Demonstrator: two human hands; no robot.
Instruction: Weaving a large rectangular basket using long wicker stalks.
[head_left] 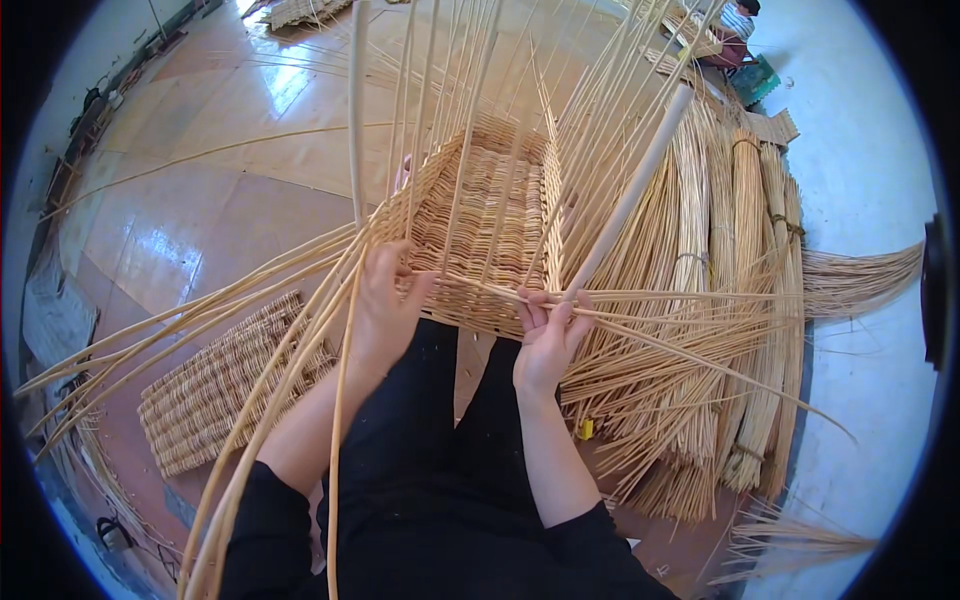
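A rectangular woven basket (480, 210) with tall upright stakes and two thick pale rods (640, 175) sits in front of me over my legs. My left hand (390, 305) is closed on the willow strands at the basket's near left corner, its fingertips at the near edge. My right hand (548, 340) has its fingers curled round strands at the near right corner, thumb against the foot of the right rod. Long loose strands (265, 285) run out from that left corner past my left forearm, and others stretch right beyond my right hand.
A flat woven panel (215, 395) lies on the tiled floor (200, 170) at left. Thick bundles of willow rods (745, 320) cover the right side beside a pale strip (860, 370). At the top right, another person (738, 22) is beside woven pieces.
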